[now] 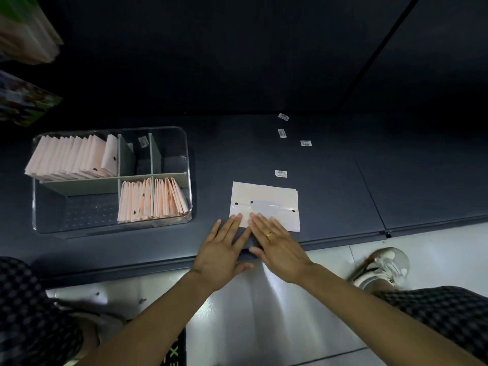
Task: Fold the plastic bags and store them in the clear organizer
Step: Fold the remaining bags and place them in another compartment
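A dark grey, flat metal shelf surface point(343, 186) fills the middle of the view, its front lip running across at about 6 o'clock. Four small white barcode stickers point(281, 173) lie scattered on it toward 1 o'clock, well apart from each other. Behind rises a dark back panel point(211, 62). At 10 o'clock, blurred stacks of colourful packaged goods point(23, 101) jut in from the edge. Below the shelf lies a glossy pale tiled floor point(264, 313), and at 4 o'clock a white and grey sneaker point(385, 265) rests on it, beside black-and-grey checked fabric point(435, 307).
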